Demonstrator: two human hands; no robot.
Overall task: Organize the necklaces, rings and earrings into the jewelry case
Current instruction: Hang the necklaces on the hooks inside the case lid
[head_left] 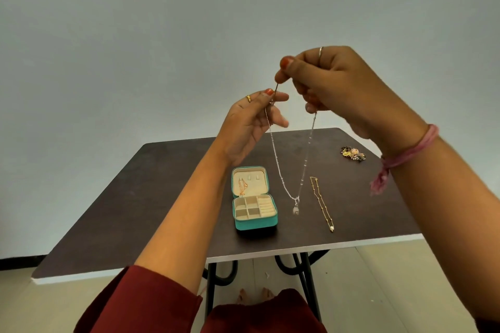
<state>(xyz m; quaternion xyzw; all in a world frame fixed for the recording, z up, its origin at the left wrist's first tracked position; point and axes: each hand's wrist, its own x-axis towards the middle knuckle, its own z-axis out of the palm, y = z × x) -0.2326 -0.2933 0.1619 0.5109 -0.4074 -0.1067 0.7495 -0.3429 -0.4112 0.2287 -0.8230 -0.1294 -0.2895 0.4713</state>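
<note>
Currently both hands pinch the silver necklace's (281, 170) ends: left hand (251, 127) on one, right hand (332, 89) on the other. Chain hangs vertical, pendant (296, 208) just right of the open jewelry case (254, 199). Left hand nearer the case. Gold necklace (322, 203) lies on table (162, 184).
</note>
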